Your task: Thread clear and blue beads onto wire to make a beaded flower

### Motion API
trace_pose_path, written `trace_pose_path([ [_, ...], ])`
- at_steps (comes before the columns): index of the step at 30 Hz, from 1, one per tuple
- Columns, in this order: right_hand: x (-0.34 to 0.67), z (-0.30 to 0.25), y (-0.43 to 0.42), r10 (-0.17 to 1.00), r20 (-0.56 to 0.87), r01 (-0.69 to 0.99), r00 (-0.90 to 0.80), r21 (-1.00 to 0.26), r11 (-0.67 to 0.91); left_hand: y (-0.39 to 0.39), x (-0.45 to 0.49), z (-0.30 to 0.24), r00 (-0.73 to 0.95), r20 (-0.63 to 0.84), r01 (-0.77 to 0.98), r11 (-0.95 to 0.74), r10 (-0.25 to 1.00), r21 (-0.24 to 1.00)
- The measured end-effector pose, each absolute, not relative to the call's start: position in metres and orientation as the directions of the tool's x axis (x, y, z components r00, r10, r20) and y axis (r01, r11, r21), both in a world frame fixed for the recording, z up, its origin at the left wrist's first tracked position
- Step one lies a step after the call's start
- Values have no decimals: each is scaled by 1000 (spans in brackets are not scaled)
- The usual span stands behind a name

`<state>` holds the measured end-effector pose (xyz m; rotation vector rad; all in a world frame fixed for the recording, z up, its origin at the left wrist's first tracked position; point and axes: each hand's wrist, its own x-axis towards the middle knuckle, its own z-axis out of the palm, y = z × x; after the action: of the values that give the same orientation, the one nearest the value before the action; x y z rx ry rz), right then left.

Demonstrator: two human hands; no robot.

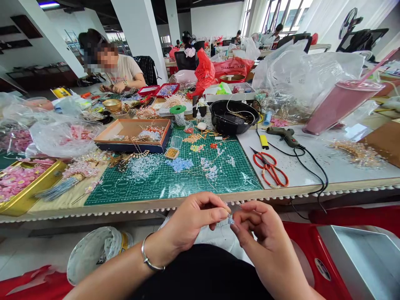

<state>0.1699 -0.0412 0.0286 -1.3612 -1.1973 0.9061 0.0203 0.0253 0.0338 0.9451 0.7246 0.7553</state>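
Observation:
My left hand (195,212) and my right hand (258,233) are raised together just below the table edge, in front of my lap. Their thumbs and fingertips pinch a small pale blue beaded piece (230,221) between them. A fine wire (223,235) hangs down from it. A silver bangle (151,254) circles my left wrist. Beyond my hands lies a green cutting mat (131,196), scattered with pale blue bead clusters (179,164) and other small beadwork.
Red-handled scissors (269,168) and a glue gun (283,136) lie on the white table right of the mat. A black bowl (233,116), plastic bags and trays crowd the table. A person (123,71) works across it. A bucket (96,254) stands on the floor at lower left.

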Motion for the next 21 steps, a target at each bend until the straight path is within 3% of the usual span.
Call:
trace_pose_path([
  [3,173,31,-41,981,101,237,165,-970,60,25,20,35,533,-215,-269,404,819,874],
  [9,178,32,-47,998,-25,419,-66,-908,5,26,20,35,518,-231,-299,427,824,853],
  [13,178,32,-46,997,-15,493,-70,-870,22,26,20,33,520,-232,-282,421,822,862],
  [21,174,28,-44,1000,14,472,-28,-881,26,25,19,33,553,-238,-174,390,798,904],
])
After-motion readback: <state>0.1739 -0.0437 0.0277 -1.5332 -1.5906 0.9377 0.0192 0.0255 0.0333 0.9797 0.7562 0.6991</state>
